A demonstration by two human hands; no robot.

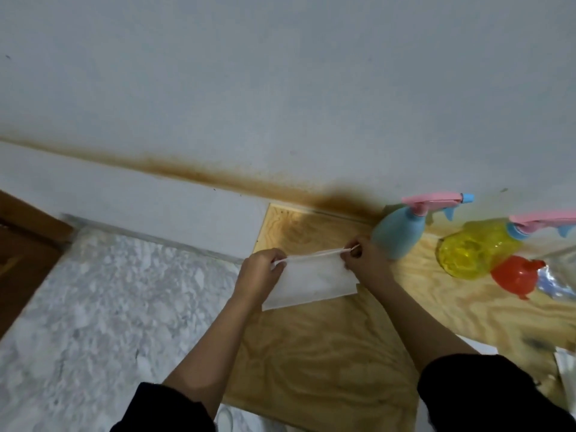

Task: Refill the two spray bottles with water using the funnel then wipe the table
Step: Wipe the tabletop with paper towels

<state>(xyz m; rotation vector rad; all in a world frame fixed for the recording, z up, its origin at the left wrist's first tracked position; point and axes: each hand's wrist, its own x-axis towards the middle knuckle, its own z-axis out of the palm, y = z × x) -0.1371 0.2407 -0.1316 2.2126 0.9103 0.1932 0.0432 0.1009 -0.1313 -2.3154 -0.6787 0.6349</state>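
Observation:
My left hand [260, 268] and my right hand [363, 255] each pinch an upper corner of a white tissue [311, 282], stretched taut between them just above the wooden table [311, 353]. A blue spray bottle [397, 233] with a pink trigger head stands right of my right hand, close to it. Further right a yellow see-through spray bottle [473, 249] with a pink head leans over. A red funnel [514, 275] lies on the table in front of the yellow bottle.
The white wall [280, 104] with a brown stain band runs behind the table. Left of the table is a marble-patterned floor [109, 307]. A crinkled clear plastic wrapper [558, 285] sits at the right edge, and white paper [480, 346] lies by my right forearm.

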